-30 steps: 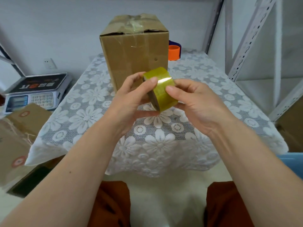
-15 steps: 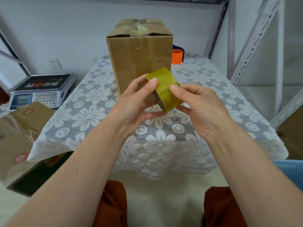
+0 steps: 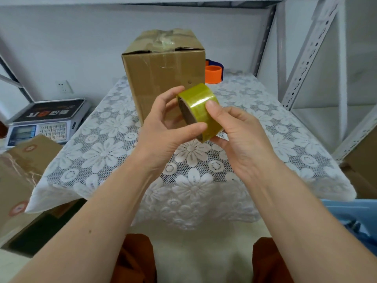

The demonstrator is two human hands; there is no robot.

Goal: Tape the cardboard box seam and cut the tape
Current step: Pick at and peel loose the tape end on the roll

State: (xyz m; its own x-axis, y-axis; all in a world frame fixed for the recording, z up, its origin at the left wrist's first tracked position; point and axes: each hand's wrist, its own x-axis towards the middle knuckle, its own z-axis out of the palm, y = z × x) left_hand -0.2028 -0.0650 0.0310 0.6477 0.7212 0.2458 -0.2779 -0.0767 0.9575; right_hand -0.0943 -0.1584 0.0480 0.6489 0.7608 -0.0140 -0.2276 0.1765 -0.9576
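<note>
Yellowish translucent packing tape roll (image 3: 199, 108) sits clamped between both bare hands above the white lace flower-patterned tablecloth (image 3: 106, 144), the left hand (image 3: 163, 131) pinching its near edge with thumb and fingers while the right hand (image 3: 236, 135) closes around its far side, thumb pressed on the outer band. Just behind the grip stands the tall brown cardboard box (image 3: 163, 76), its top flaps covered in crumpled clear tape. Beyond the box, right of the grip, an orange-and-blue tape dispenser (image 3: 213, 73) rests.
</note>
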